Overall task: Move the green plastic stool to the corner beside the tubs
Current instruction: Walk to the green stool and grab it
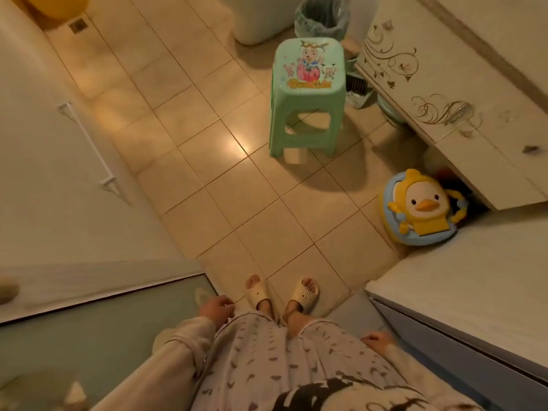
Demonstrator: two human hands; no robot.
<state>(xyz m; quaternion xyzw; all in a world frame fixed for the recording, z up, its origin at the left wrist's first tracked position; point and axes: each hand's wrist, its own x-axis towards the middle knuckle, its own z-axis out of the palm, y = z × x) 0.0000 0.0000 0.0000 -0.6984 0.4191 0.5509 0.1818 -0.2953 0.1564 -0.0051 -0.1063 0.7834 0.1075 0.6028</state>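
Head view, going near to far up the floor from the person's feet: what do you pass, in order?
Slippers → duck-shaped child's seat off to the right → green plastic stool, standing upright → lined waste bin by the far wall.

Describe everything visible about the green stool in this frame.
The green stool looks like glossy moulded plastic: a rounded square seat printed with cartoon animals and orange lettering, four splayed legs joined by arched aprons. It stands upright on the tiled floor, beside the cabinet, before a lined bin. Nothing visibly touches it; neither hand is near.
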